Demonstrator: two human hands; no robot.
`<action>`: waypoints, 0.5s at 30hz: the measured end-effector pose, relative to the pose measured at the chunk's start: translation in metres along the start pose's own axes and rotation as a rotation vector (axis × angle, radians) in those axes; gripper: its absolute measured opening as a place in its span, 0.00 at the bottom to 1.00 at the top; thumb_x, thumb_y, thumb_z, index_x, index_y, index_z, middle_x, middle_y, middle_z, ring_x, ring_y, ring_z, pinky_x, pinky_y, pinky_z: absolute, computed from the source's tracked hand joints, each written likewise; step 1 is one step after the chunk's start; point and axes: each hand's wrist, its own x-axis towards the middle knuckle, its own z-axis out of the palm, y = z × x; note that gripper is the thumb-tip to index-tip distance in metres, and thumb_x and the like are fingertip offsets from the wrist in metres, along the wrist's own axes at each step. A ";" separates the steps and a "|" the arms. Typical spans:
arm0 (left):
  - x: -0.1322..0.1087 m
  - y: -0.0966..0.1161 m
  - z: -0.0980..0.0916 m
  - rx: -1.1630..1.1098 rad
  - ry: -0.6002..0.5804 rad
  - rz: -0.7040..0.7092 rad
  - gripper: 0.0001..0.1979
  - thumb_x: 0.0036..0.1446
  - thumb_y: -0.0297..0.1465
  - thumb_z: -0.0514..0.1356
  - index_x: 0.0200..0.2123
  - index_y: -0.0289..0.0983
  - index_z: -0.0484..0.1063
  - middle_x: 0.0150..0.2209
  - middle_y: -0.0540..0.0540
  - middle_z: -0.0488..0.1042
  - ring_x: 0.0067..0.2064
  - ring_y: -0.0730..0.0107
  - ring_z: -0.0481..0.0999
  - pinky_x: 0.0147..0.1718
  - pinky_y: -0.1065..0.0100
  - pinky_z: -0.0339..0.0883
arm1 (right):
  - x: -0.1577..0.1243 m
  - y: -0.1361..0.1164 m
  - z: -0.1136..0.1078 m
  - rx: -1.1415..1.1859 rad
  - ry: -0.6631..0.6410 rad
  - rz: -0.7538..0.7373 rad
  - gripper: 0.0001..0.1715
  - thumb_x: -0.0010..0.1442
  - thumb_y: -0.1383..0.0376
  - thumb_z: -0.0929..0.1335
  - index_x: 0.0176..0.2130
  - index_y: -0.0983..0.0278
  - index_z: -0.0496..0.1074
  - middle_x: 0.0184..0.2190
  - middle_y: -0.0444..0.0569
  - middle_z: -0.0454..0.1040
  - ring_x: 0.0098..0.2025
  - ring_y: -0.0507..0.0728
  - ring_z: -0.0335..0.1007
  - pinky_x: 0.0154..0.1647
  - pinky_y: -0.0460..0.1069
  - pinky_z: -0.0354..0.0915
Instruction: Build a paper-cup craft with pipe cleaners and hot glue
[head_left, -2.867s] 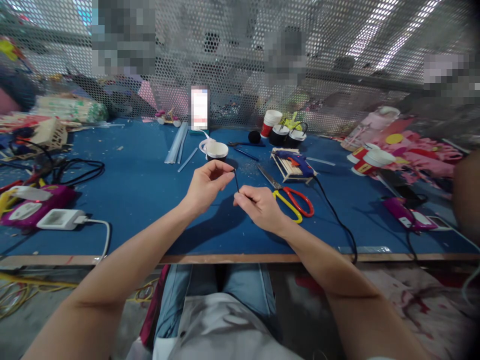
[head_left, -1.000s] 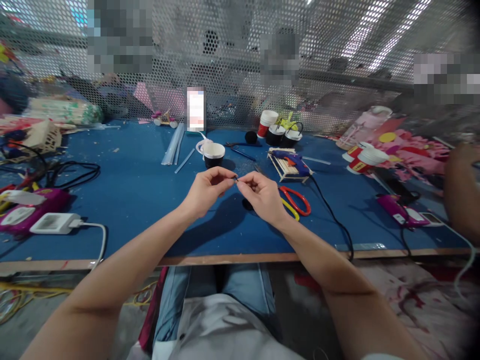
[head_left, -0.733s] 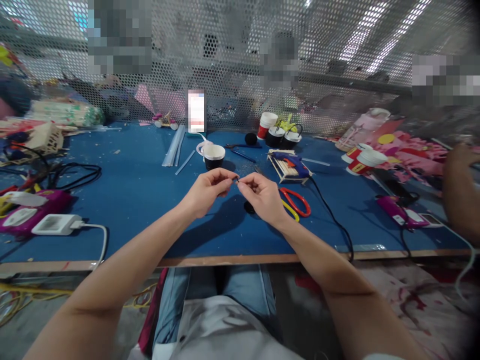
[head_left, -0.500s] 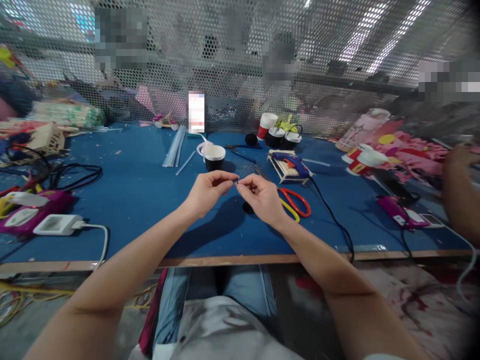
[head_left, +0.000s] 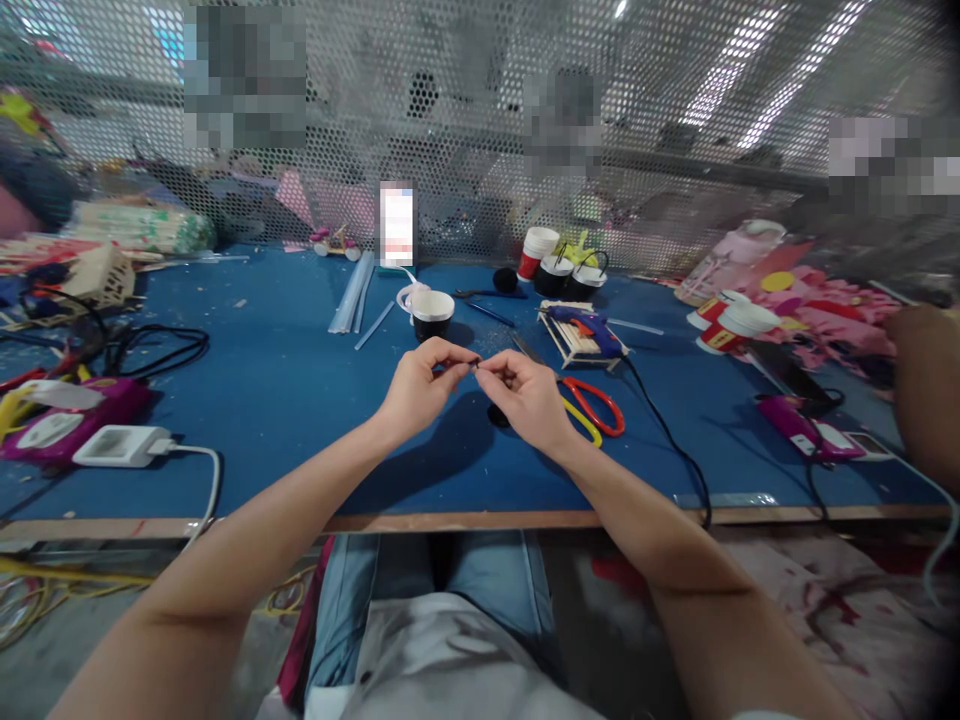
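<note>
**Fig. 1: 2 pinches meet on 1 strand**

Head view, over the blue table. L hand and R hand are held just off the top, approx. centre frame. Their thumb and forefinger tips face each other and nearly touch. Between them I see a short dark strand. Only a tiny bit shows; the rest is hidden in the fingers.

Grip: both hands are closed in a fine pinch on the strand, 1 at each end, w/ the other fingers loosely curled.

Key relation: the strand's long axis runs approx. L–R, parallel to the near table edge, straight from 1 pinch to the other. Neither hand is nearer, as each has its own end at the tips. From the L pinch the exposed bit lies to the right; from the R pinch, to the left. I cannot tell at this size whether the strand is taut or slack.

Surroundings:
- A black ball sits below the R hand, on or just over the table. I cannot tell if it joins the strand.
- Scissors lie just right of the R hand, handles nearer me.
- Cup stands beyond the L hand, apart from it.
- Glue gun lies further right.
- A 2nd person's arm is at the far right edge, well apart from both hands.
</note>
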 end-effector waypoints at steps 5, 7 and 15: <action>0.000 0.002 0.001 -0.076 -0.047 -0.066 0.06 0.50 0.27 0.57 0.33 0.33 0.71 0.26 0.50 0.68 0.23 0.80 0.65 0.22 0.74 0.58 | 0.000 -0.001 0.001 0.002 0.003 0.014 0.07 0.54 0.63 0.65 0.29 0.65 0.67 0.21 0.42 0.65 0.22 0.47 0.57 0.23 0.44 0.56; 0.000 0.001 0.001 -0.095 -0.065 -0.079 0.07 0.50 0.28 0.56 0.34 0.33 0.70 0.23 0.51 0.67 0.22 0.80 0.63 0.22 0.74 0.58 | 0.000 -0.002 0.001 0.000 0.002 0.019 0.07 0.53 0.63 0.65 0.29 0.65 0.67 0.21 0.42 0.64 0.22 0.47 0.57 0.23 0.44 0.56; 0.002 0.003 0.000 -0.232 -0.079 -0.142 0.07 0.50 0.30 0.57 0.33 0.34 0.70 0.21 0.53 0.64 0.22 0.81 0.58 0.22 0.74 0.53 | 0.000 -0.003 -0.001 0.021 0.002 0.014 0.07 0.54 0.62 0.65 0.30 0.65 0.67 0.22 0.42 0.65 0.23 0.48 0.58 0.25 0.45 0.58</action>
